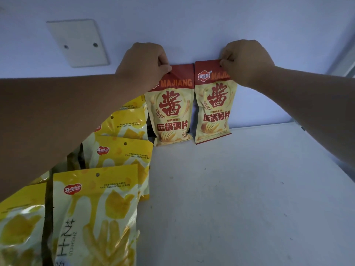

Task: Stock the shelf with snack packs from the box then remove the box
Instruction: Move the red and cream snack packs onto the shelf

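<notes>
Two red-and-cream snack packs marked MAJIANG stand upright side by side against the back wall of the white shelf (240, 189). My left hand (143, 63) pinches the top left corner of the left pack (172, 108). The top edge of the right pack (214, 104) is pinched by my right hand (247, 60). Both packs rest with their bottoms on the shelf. The box is not in view.
Several yellow cheese-snack packs (96, 214) stand in rows along the shelf's left side, from front to back. A white blank plate (78, 43) is screwed to the wall at upper left. The shelf surface right of the packs is bare white.
</notes>
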`<state>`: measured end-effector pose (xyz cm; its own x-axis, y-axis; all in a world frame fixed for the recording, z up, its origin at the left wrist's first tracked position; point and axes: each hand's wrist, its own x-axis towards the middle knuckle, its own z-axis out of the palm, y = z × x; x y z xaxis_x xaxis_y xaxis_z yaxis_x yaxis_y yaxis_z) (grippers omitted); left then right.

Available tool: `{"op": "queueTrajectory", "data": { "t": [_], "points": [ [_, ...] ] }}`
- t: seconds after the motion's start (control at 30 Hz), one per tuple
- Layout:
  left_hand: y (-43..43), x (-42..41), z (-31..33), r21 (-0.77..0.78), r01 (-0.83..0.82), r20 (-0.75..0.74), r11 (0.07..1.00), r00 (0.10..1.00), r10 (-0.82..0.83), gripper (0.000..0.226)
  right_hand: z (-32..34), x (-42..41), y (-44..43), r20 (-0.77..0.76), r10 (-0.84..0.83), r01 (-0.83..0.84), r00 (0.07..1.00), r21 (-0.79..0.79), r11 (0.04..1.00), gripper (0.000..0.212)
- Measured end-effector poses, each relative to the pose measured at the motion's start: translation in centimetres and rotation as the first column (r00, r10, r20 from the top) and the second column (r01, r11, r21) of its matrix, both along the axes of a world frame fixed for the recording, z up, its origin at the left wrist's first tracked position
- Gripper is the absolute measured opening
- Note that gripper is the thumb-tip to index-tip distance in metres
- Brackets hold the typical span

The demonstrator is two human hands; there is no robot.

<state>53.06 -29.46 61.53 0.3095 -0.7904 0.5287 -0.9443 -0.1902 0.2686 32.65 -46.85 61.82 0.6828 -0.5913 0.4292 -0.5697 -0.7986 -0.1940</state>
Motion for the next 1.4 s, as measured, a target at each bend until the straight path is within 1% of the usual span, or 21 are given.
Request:
{"op": "queueTrajectory", "data": {
  "t": [0.1,0.17,0.3,0.53,0.63,0.8,0.9,1.0,1.1,1.27,1.4],
  "points": [
    [-0.1,-0.1,0.0,-0.009,0.018,0.075,1.000,0.997,-0.017,0.019,-0.2,-0.2,-0.4,-0.001,-0.026,0.026,1.000,-0.005,1.000,0.015],
    [-0.1,-0.2,0.0,-0.024,0.017,0.093,1.000,0.996,-0.014,0.018,-0.2,-0.4,-0.5,0.000,-0.044,0.044,0.999,0.000,0.999,0.015],
    [0.0,-0.3,-0.3,-0.058,0.022,0.070,0.998,0.997,-0.018,0.020,-0.2,-0.6,0.1,0.043,-0.057,0.058,0.997,-0.011,0.998,0.020],
    [0.7,-1.0,-0.7,-0.014,0.079,0.067,0.997,0.995,-0.078,0.021,-0.3,-1.6,1.0,0.143,-0.036,0.053,0.989,-0.117,0.992,0.029],
    [1.2,-1.4,-0.7,0.010,0.112,0.091,0.994,0.990,-0.112,0.021,-0.7,-2.2,1.4,0.183,-0.004,0.025,0.983,-0.114,0.993,0.029],
    [1.9,-2.5,-0.5,0.027,0.162,0.074,0.986,0.984,-0.163,0.021,-1.4,-3.9,3.1,0.204,0.049,-0.054,0.978,0.021,0.998,0.020],
    [2.3,-3.3,-0.4,0.056,0.211,0.045,0.976,0.976,-0.214,0.016,-1.9,-5.0,4.4,0.197,0.036,-0.061,0.980,0.117,0.991,0.017],
    [2.8,-4.0,-0.7,0.107,0.269,0.020,0.957,0.962,-0.272,0.017,-2.6,-6.5,5.9,0.212,-0.001,-0.049,0.977,0.233,0.971,0.017],
    [3.5,-5.1,-1.2,0.123,0.336,-0.025,0.934,0.942,-0.335,0.019,-3.3,-8.2,7.8,0.242,-0.069,-0.015,0.968,0.332,0.943,0.018],
    [4.2,-7.8,-2.2,0.170,0.482,-0.114,0.859,0.876,-0.469,0.017,-4.3,-12.5,12.3,0.306,-0.261,0.094,0.916,0.468,0.879,0.013],
    [4.9,-11.4,-3.3,0.207,0.589,-0.266,0.781,0.802,-0.535,0.017,-5.4,-17.0,17.5,0.327,-0.401,0.197,0.856,0.512,0.836,0.011]
  ]
}}
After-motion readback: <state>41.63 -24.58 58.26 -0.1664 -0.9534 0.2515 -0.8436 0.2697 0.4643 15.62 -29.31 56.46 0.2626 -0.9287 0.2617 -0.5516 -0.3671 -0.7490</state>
